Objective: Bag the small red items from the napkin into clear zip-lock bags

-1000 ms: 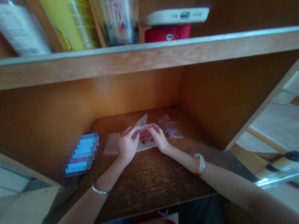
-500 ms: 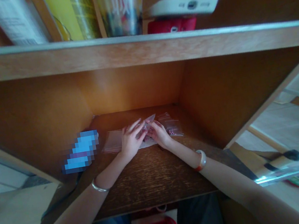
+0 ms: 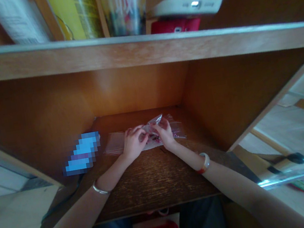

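Observation:
A small clear plastic bag [image 3: 156, 120] is held up over the desk between my two hands. My left hand [image 3: 134, 145] is closed, with thumb and forefinger pinched at the bag's left side. On the other side, my right hand [image 3: 166, 132] grips the bag between thumb and fingers. Small pink and dark beads [image 3: 156, 140] show below and between the hands, on a pale sheet or bag. Left of my hands lies a stack of flat clear bags [image 3: 113, 143]. Past my right hand are more clear bags [image 3: 178, 128], with small pink beads in them.
A phone with a blurred-out screen [image 3: 82, 153] leans at the left wall, a cable running from it. Overhead, a shelf edge [image 3: 141, 49] carries a yellow container [image 3: 74, 14], a printed cup [image 3: 124, 7] and a white device [image 3: 186, 6]. Side panels enclose the dark wooden desk [image 3: 154, 179].
My right hand has shifted slightly right and turned, and the bag's upper corner moved right with it. My left fingers have curled in more. More beads show between the hands.

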The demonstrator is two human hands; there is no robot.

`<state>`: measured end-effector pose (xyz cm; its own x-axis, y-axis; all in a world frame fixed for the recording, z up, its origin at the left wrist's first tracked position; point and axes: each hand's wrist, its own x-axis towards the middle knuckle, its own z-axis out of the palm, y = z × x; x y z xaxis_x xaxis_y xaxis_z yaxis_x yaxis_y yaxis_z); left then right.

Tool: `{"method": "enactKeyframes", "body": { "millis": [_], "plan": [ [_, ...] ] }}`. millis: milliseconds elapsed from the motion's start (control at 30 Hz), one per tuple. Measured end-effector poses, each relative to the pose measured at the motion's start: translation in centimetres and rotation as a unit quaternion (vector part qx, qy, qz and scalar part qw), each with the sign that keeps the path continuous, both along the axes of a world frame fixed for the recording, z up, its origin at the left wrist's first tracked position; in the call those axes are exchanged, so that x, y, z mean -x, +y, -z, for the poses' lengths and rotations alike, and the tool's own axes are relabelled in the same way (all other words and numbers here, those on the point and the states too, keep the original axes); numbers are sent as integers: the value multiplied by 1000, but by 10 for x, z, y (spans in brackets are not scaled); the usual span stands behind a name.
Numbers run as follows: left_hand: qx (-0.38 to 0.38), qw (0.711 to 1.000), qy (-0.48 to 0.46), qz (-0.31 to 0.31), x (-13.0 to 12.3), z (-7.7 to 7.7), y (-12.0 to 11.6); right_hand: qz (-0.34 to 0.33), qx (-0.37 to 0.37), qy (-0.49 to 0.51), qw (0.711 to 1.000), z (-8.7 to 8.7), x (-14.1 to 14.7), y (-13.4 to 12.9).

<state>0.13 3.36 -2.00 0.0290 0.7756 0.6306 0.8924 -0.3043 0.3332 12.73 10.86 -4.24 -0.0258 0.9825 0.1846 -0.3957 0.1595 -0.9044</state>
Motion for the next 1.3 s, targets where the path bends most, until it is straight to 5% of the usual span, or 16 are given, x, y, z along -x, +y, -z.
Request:
{"method": "enactKeyframes", "body": {
  "millis": [467, 733, 1300],
  "plan": [
    [85, 996, -1, -37, 1, 7, 6, 11, -110, -116, 987, 11, -4, -2],
    [77, 997, 20, -26, 3, 9, 8, 10, -95, -120, 988, 1, -5, -12],
    [113, 990, -85, 15, 7, 14, 12, -16, -113, -126, 986, -2, -5, -13]
  ]
}}
